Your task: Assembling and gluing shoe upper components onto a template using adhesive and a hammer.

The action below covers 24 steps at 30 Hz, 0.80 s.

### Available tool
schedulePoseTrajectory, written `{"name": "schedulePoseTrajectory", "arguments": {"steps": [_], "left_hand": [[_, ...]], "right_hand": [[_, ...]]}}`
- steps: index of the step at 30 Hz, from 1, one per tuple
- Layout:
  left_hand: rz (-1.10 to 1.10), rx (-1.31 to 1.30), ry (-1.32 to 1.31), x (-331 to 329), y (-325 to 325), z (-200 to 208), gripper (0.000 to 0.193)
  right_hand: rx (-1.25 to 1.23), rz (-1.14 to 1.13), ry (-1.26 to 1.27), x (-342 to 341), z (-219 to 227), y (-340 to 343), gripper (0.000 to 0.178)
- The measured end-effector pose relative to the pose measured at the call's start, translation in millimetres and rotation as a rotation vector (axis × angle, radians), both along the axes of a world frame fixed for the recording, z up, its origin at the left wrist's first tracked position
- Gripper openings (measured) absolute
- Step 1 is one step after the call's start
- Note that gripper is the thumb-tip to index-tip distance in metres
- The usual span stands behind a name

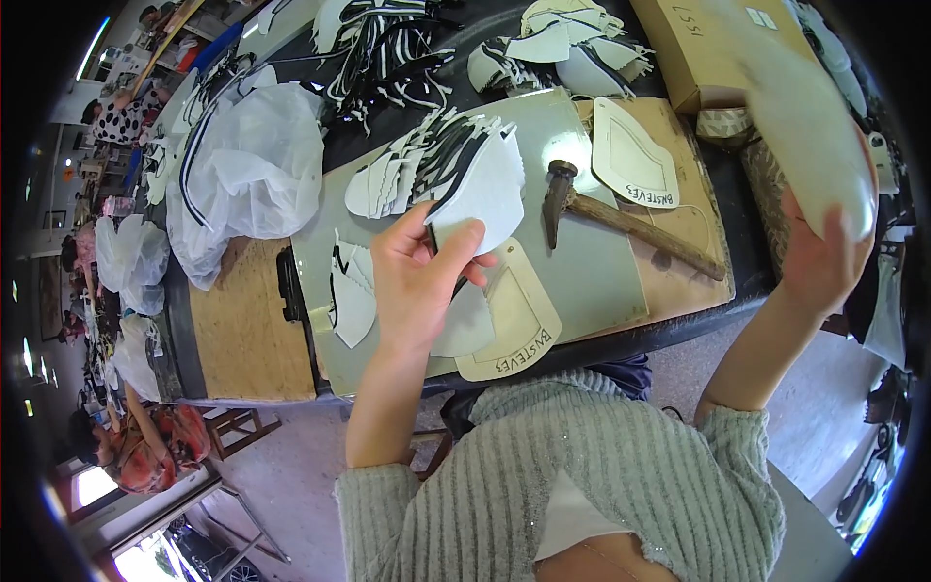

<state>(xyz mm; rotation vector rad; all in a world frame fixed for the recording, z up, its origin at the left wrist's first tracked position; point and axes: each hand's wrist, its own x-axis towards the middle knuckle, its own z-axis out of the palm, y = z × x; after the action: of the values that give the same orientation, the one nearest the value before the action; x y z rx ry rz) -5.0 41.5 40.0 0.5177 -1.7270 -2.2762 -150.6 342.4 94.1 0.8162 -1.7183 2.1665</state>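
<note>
My left hand [412, 291] pinches a white shoe-upper piece [490, 194] with dark edging, thumb on top and fingers beneath. It is held over a green-grey mat [592, 286]. Behind it lies a fanned stack of similar pieces [383, 179]. Off to the right, my raised right hand [824, 257] is closed round the lower end of a long, pale, smooth thing [810, 126]. Motion smears that thing, so its kind is unclear. Below my left hand, a cream pattern template [529, 325] partly covers the mat; a few loose cut pieces [352, 301] lie left of it.
A wooden-handled hammer [645, 228] rests across the mat and a brown board, near another cream template [635, 155]. Far back are striped trimmings [378, 58], more shoe pieces [582, 58] and a cardboard box [713, 44]. Plastic bags [257, 145] stand left; other people sit beyond.
</note>
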Motion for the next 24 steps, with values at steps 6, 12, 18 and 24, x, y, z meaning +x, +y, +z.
{"name": "schedulePoseTrajectory", "arguments": {"steps": [6,12,18,24], "left_hand": [[0.079,-0.080,0.030,2.2,5.8,1.5,0.014],[0.124,-0.126,0.057,4.1,7.1,1.6,0.018],[0.173,-0.144,0.044,7.3,10.4,1.2,0.025],[0.160,-0.129,0.076,8.9,16.0,4.6,0.024]], "right_hand": [[0.184,-0.299,0.209,4.7,-12.4,-24.4,0.069],[-0.242,0.129,-0.157,-0.6,-20.2,-11.9,0.071],[0.134,-0.252,-0.013,5.3,-24.8,-23.4,0.070],[-0.186,-0.105,-0.266,17.7,-55.8,-35.0,0.058]]}}
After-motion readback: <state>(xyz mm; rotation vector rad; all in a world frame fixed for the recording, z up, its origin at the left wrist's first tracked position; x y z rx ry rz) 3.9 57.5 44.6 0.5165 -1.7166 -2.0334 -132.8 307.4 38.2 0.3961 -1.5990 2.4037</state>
